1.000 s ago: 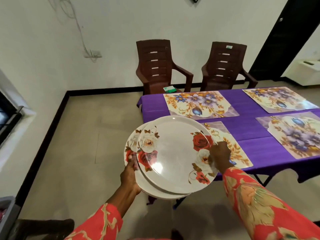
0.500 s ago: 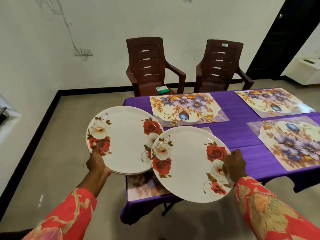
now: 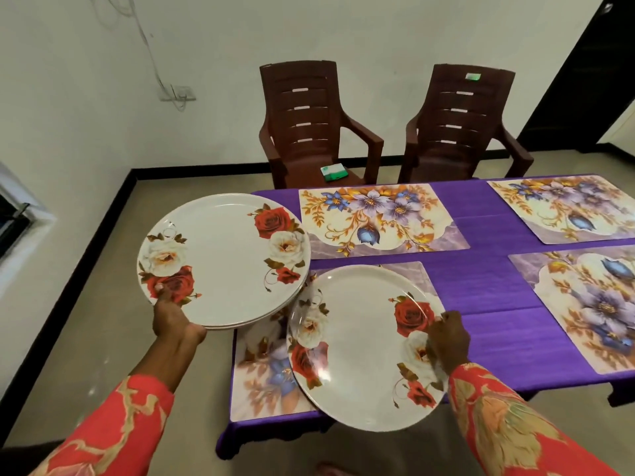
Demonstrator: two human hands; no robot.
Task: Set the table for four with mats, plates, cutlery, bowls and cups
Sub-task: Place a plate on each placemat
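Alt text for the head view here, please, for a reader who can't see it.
The right hand holds a single rose-patterned plate over the nearest floral mat on a purple-clothed table, while the left hand holds a stack of matching plates beside the table. Three more mats lie bare; two brown chairs stand beyond.

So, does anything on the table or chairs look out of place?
Yes: a small green and white box lies on the seat of the left chair, where a diner would sit. The four mats, such as the near left mat, lie flat and undamaged.
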